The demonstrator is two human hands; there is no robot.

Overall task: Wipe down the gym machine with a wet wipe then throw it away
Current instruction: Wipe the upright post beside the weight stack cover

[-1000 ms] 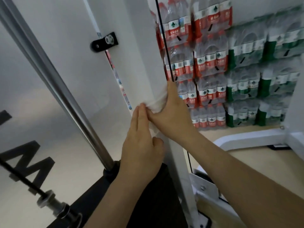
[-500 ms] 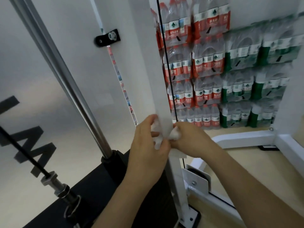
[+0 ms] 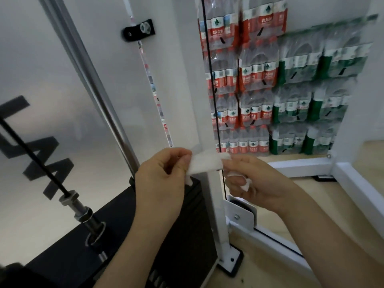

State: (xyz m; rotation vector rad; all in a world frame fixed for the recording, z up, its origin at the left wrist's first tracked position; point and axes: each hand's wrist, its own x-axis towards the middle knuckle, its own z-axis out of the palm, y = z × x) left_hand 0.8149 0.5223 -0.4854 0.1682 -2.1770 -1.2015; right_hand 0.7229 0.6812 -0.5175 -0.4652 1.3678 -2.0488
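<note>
Water-bottle packs [image 3: 257, 80] behind; one wet wipe [image 3: 204, 163] across post [image 3: 216, 204], left hand [image 3: 160, 183], right hand [image 3: 255, 183] pinching ends.

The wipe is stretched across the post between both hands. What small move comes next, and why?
Probably slide the wipe down the post, held taut. The left hand and right hand pinch its ends, it spans the post's front, and a length of post lies below it, down to the foot.
</note>
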